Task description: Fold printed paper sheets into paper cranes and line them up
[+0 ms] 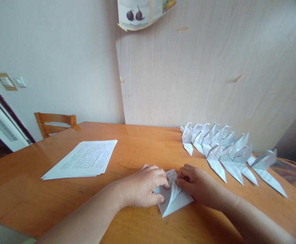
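Wooden table; folded paper partly hidden under both hands.

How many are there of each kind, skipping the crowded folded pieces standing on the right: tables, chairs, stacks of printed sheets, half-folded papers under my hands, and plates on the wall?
Table: 1
Chair: 1
Stack of printed sheets: 1
Half-folded paper: 1
Wall plates: 2
Total: 6

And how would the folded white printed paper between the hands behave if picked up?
The folded white printed paper is probably light, being thin sheet. Its flap curves up in the right hand, so loose layers may open; the creased edges suggest some stiffness.
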`<act>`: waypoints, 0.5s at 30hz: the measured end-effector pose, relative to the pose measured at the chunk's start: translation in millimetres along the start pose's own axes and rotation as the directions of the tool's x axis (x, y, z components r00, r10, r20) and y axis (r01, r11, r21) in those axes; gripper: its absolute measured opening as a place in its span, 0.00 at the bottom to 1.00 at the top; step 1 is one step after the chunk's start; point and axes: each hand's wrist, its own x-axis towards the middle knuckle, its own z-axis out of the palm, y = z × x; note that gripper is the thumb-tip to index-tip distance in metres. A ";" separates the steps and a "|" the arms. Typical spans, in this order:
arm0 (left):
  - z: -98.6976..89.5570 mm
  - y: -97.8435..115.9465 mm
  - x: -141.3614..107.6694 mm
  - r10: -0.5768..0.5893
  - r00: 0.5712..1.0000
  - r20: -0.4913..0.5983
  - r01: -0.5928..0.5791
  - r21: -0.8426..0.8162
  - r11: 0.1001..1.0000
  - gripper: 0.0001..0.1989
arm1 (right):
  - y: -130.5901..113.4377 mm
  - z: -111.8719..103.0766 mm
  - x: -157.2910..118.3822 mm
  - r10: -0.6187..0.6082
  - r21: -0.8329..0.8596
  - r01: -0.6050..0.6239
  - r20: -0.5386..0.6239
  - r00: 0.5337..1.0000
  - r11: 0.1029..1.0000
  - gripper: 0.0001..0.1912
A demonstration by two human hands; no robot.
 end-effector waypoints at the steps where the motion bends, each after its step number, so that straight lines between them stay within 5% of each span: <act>1: 0.4 0.8 -1.1 -0.001 1.000 -0.003 0.001 -0.003 1.000 0.16 | 0.0 0.2 0.0 0.001 0.001 -0.001 0.000 1.000 1.000 0.07; 15: 4.5 19.6 -5.1 -0.033 0.996 -0.078 0.041 0.101 0.994 0.12 | -3.1 -1.1 -3.2 0.008 -0.026 -0.008 -0.015 1.000 1.000 0.07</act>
